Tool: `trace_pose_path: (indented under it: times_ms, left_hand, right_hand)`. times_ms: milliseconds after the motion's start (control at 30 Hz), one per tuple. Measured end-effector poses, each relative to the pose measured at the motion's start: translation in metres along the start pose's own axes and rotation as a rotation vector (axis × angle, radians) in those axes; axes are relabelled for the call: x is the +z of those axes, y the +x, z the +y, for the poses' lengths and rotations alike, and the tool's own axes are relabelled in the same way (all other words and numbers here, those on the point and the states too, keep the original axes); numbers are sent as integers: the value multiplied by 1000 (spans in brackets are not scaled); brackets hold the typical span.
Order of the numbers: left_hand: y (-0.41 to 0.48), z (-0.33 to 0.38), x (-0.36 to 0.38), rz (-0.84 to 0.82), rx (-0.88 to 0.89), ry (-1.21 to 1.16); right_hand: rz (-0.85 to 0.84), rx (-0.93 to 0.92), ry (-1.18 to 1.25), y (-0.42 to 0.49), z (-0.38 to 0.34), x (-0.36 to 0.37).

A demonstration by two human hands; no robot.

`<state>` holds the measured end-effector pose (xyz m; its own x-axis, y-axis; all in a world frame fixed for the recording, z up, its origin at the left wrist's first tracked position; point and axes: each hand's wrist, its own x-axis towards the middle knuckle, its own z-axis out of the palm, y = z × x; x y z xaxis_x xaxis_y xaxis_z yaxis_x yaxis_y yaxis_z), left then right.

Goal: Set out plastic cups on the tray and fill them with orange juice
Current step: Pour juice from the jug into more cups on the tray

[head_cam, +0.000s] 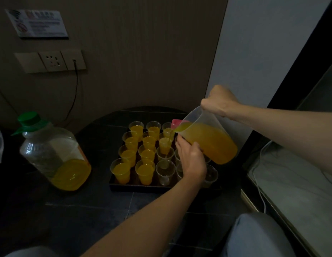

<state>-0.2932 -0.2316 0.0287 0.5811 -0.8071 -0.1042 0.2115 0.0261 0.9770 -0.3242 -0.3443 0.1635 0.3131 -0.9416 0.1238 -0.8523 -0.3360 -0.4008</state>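
Right hand (pixel 219 103) is clamped on the top rear of the clear jug (pixel 215 143). Jug is tilted, spout over a back-row cup (pixel 168 129), orange juice (pixel 207 140) running in. Left hand (pixel 192 159) is under the jug's front, fingers flat against it, not wrapped. Tray (pixel 139 188) sits on the dark counter (pixel 98 138): the two left columns are full, the near empty cups (pixel 165 172) sit right of them. Green-capped bottle (pixel 52 154) stands left of the tray, juice low.

Wall notice (pixel 38 23) text blurred, unreadable. Right-column cups (pixel 210 175) mostly hidden behind left grip (pixel 192 158) and jug (pixel 213 143); count and fill unclear. Left grip fingertips under jug, what they touch not discernible. Jug handle buried inside right grip (pixel 218 102). Pink object (pixel 175 123) behind jug spout, mostly covered. Tray (pixel 139 187) right edge hidden.
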Motion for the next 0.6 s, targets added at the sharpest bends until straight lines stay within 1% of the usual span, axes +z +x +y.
trace_pose_path:
  times_ms: [600]
  left_hand:
    - [-2, -3, 5, -18, -33, -31]
  right_hand:
    - [-42, 24, -16, -4, -1, -5]
